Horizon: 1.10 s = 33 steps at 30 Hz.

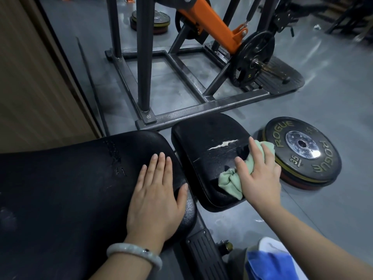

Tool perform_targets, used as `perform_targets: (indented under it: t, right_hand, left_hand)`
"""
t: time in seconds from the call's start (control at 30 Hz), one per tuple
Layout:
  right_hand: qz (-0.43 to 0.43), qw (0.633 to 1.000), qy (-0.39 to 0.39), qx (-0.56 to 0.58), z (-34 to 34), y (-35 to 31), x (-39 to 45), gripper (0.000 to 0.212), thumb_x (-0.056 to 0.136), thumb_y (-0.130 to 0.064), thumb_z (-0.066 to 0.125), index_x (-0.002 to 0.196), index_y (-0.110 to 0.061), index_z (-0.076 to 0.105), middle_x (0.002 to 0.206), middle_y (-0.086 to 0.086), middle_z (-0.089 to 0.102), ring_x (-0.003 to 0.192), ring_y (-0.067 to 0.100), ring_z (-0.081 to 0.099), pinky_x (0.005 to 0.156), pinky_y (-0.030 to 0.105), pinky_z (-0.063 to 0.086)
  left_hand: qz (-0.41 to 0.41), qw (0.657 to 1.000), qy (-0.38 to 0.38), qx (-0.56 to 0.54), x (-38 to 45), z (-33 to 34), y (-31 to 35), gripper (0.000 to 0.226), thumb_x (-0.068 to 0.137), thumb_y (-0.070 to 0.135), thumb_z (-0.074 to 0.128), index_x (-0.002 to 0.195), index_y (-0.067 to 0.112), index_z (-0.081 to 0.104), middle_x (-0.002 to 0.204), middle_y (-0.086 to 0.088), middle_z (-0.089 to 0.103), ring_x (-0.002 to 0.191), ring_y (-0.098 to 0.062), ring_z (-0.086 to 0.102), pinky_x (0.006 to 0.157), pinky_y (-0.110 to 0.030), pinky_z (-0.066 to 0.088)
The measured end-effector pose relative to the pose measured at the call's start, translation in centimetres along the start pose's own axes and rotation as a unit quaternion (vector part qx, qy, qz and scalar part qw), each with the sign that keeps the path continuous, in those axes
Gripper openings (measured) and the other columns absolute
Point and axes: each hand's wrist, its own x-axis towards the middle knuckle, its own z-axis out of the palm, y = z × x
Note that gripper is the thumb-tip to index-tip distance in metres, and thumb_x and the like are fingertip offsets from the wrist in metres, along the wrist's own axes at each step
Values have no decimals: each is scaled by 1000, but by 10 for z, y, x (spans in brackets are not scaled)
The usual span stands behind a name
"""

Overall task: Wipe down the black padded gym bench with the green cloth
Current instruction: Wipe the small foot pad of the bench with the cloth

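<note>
The black padded bench has a large back pad [66,178] at the lower left and a smaller seat pad [203,142] to its right, whose cover is torn with white showing. My left hand [157,195] rests flat with straight fingers on the right end of the large pad. My right hand [258,170] presses the crumpled green cloth [230,181] onto the right side of the seat pad, fingers spread over it. Part of the cloth is hidden under the hand.
Stacked Rogue weight plates [302,150] lie on the grey floor right of the seat pad. A steel machine frame [181,114] with an orange arm [214,25] and a loaded plate [254,55] stands behind the bench. A wooden wall [30,77] runs along the left.
</note>
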Motion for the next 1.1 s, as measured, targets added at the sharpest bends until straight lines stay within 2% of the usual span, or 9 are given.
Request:
perform_targets:
  t: [0.1,0.17,0.27,0.37,0.57,0.7,0.9,1.1]
  right_hand:
    - [-39,999,-10,0,-1,10,4,60,90,-52,46,146,-50,26,157,-7,20,133,31,27,97,42,31]
    - [-68,997,-21,-2,-2,18,9,62,87,-61,39,146,-49,26,157,-7,22,133,31,29,96,37,28]
    - [-111,993,-51,4,-5,27,18,69,78,-69,28,144,-53,25,156,-8,24,136,28,29,99,32,23]
    - [-153,985,-83,6,-10,32,29,62,79,-67,30,140,-58,21,156,-9,24,137,24,29,102,29,21]
    - [-206,968,-145,3,-16,37,50,59,80,-68,34,137,-60,23,156,-14,23,140,19,28,104,32,26]
    - [-230,958,-173,9,-17,37,62,58,82,-68,36,138,-61,23,153,-20,19,142,17,25,109,31,21]
    - [-263,942,-209,9,-14,34,85,57,83,-64,39,137,-65,19,159,-10,18,146,11,16,117,34,16]
    - [-279,930,-240,1,-7,27,109,58,84,-66,39,136,-71,12,159,-11,15,147,9,13,119,41,18]
  left_hand:
    - [0,1000,1,0,-1,1,-1,70,97,52,23,144,2,41,152,-12,37,143,-22,29,113,-39,16]
    - [1,1000,3,1,-1,2,-1,70,97,52,24,144,2,40,152,-12,37,143,-22,29,112,-39,16]
    - [6,1000,7,6,0,2,-1,70,98,51,23,142,1,42,150,-13,40,142,-24,32,111,-40,19]
    - [8,1000,0,7,0,2,-1,70,99,52,21,142,1,42,150,-13,39,142,-24,32,111,-40,19]
    - [9,1000,-13,1,-1,0,-2,71,100,53,17,144,2,40,152,-12,37,143,-23,30,112,-40,18]
    - [6,1000,-15,-5,-1,-1,-2,69,98,53,25,144,4,40,152,-11,37,144,-21,29,113,-39,17]
    - [10,1000,-22,-14,0,-1,-2,69,99,53,22,143,4,41,152,-11,38,143,-22,31,111,-40,20]
    - [9,999,-18,-29,1,0,-3,73,101,53,13,142,3,44,151,-11,39,142,-23,34,110,-42,23]
